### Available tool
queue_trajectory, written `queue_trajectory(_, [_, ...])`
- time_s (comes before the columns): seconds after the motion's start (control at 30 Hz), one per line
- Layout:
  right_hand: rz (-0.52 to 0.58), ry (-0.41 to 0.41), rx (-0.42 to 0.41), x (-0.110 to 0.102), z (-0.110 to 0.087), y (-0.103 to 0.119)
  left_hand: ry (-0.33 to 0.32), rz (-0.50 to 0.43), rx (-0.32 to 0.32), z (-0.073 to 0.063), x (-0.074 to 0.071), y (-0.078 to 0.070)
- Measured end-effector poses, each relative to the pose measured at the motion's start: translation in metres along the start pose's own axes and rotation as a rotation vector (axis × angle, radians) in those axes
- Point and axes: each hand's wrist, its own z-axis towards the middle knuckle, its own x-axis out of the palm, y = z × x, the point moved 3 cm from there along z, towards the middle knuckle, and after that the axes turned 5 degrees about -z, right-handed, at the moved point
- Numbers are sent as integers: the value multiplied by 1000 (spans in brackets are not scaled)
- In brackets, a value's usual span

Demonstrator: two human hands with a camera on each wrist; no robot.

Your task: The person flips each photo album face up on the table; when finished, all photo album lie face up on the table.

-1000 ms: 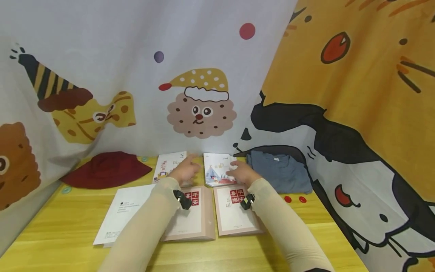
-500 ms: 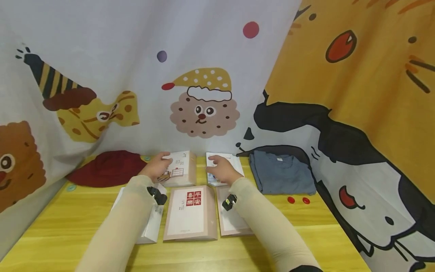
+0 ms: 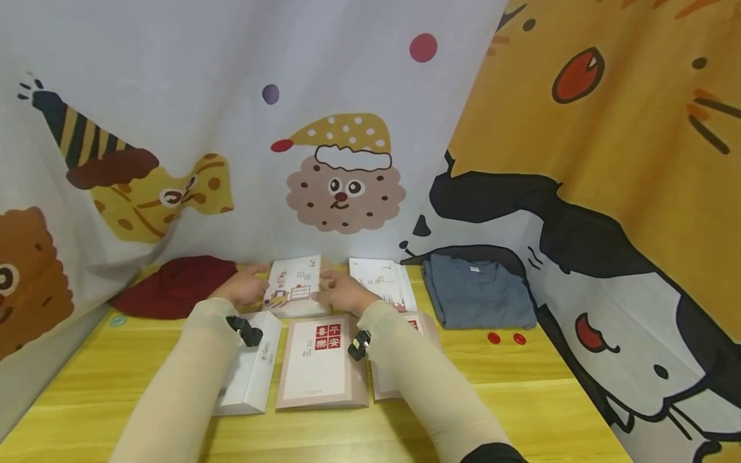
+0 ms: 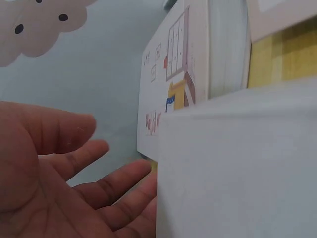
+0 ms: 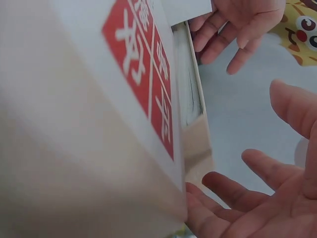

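An illustrated white book (image 3: 293, 283) lies at the back of the table in the head view, between my two hands. On its left side is my left hand (image 3: 244, 286), with loosely extended fingers; the left wrist view shows this hand's (image 4: 64, 183) thumb apart from the fingers. My right hand (image 3: 346, 292) is at the book's right edge, fingers spread and relaxed in the right wrist view. Whether either hand presses the book is unclear. Below my forearms lie a white book (image 3: 255, 370), a pinkish book (image 3: 315, 373) with red square characters and a similar book (image 3: 382, 376), partly covered by my right sleeve.
A dark red hat (image 3: 176, 289) sits at the back left, next to my left hand. Another illustrated book (image 3: 379, 276) lies back right, beside a folded blue-grey shirt (image 3: 480, 292). Two red buttons (image 3: 506, 339) and a pale green button (image 3: 118, 320) lie on the yellow table (image 3: 509, 418).
My left hand has moved left, off the back-left book to its left side. My right hand has shifted left from the back-right book. The front-left white book now sits nearer the middle.
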Motion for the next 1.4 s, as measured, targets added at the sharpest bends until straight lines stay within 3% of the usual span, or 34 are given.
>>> queue_trajectory(0.2, [58, 44, 57, 9, 4, -2, 52, -101, -101, -6, 6, 1])
queue_trajectory(0.57, [58, 87, 62, 9, 1, 2, 126, -155, -162, -9, 10, 1])
queue_trajectory(0.73, [68, 100, 55, 9, -5, 6, 115, -217, -223, -8, 14, 1])
queue_trajectory(1.03, [132, 111, 65, 8, -5, 8, 106, -216, -183, -5, 18, -5])
queue_trajectory(1.27, [111, 110, 64, 11, -4, 8, 83, -283, -236, -3, 17, -3])
queue_trajectory(1.4, [98, 93, 67, 11, -3, 7, 81, -317, -215, -2, 18, -2])
